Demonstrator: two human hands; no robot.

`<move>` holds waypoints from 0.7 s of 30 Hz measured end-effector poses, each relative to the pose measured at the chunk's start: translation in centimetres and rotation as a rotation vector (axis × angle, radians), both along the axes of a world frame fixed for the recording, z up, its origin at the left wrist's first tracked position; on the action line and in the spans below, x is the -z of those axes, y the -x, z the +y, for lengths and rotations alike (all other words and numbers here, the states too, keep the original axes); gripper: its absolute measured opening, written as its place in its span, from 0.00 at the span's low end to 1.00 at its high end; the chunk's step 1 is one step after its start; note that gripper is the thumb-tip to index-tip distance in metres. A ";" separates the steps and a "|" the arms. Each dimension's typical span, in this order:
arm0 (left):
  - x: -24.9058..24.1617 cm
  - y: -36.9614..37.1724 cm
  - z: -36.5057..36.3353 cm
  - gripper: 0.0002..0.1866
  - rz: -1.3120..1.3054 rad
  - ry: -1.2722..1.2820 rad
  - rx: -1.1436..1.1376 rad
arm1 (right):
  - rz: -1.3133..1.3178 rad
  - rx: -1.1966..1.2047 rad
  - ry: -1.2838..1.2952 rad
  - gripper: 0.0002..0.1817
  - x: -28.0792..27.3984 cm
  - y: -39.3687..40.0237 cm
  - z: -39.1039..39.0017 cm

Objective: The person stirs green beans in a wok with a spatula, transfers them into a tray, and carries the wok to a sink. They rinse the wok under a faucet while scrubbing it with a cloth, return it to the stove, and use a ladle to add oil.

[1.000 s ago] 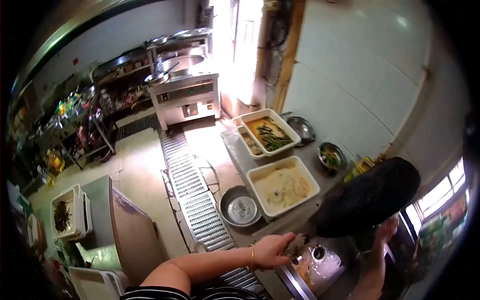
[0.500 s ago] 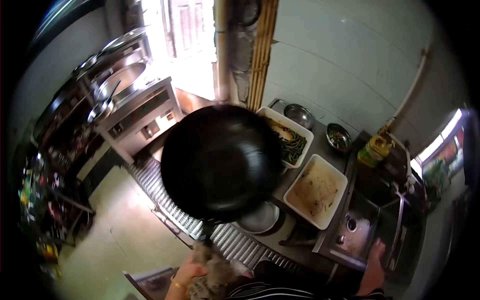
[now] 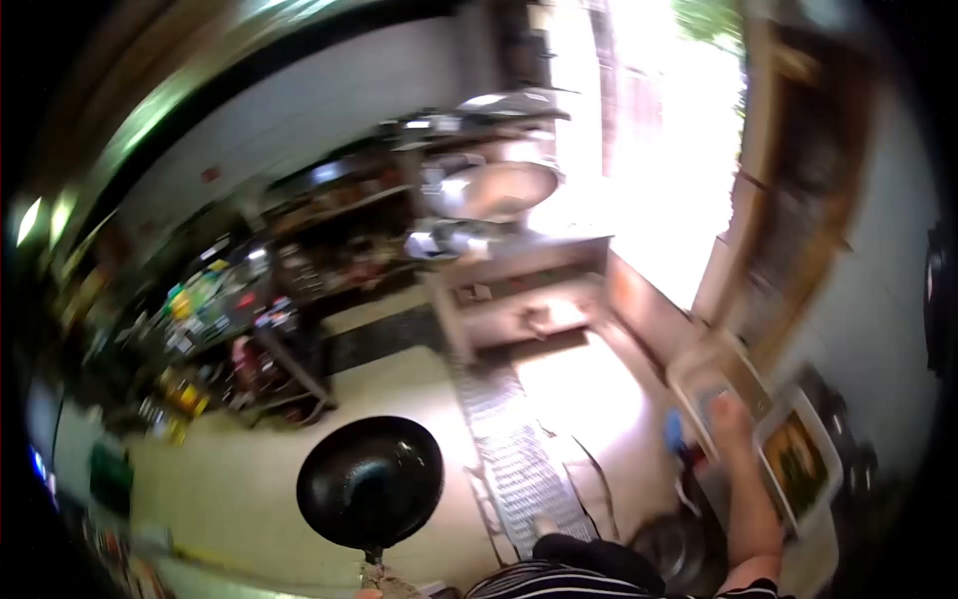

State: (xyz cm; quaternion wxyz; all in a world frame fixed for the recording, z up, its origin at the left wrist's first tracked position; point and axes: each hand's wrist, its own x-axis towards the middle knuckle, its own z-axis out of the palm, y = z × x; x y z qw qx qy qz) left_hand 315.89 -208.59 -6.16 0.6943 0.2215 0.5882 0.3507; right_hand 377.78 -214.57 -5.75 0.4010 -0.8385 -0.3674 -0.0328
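A black wok (image 3: 370,481) shows its dark, shiny inside at the lower middle, held out over the floor. Its short handle (image 3: 373,555) runs down to a rough, pale brown cloth (image 3: 391,583). Only a sliver of my left hand (image 3: 369,593) shows at the bottom edge, closed on the handle with the cloth. On the right, my right arm stretches forward. My right hand (image 3: 733,417) is by a white tub (image 3: 689,384), and blur hides its fingers. Beside my forearm stands a second white tub (image 3: 830,471) with green and orange-brown food in it.
A metal work stand (image 3: 524,290) carries a large round pan (image 3: 499,190) near the bright doorway. A ribbed metal grate (image 3: 524,469) crosses the floor. Bottles and other goods crowd a rack (image 3: 284,369) at left. A metal bowl (image 3: 671,549) sits low right.
My view has swung left, away from the sink. The wok has moved down and left and looks smaller. My right hand has left the sink edge and reaches forward by the tubs.
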 end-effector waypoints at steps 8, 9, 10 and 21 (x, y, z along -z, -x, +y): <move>3.2 6.6 -0.1 0.22 -0.081 0.052 -0.703 | -0.359 -1.463 0.540 0.30 0.2 33.8 47.4; 3.9 7.5 -0.3 0.21 -0.089 0.052 -0.776 | -0.336 -1.524 0.497 0.30 -2.0 38.8 50.4; 4.6 8.3 0.1 0.21 -0.105 0.052 -0.844 | -0.230 -1.650 0.476 0.31 -2.5 43.0 53.7; 6.9 27.4 14.2 0.14 -0.238 -0.002 -1.220 | -0.994 -1.255 1.474 0.35 20.2 50.9 79.2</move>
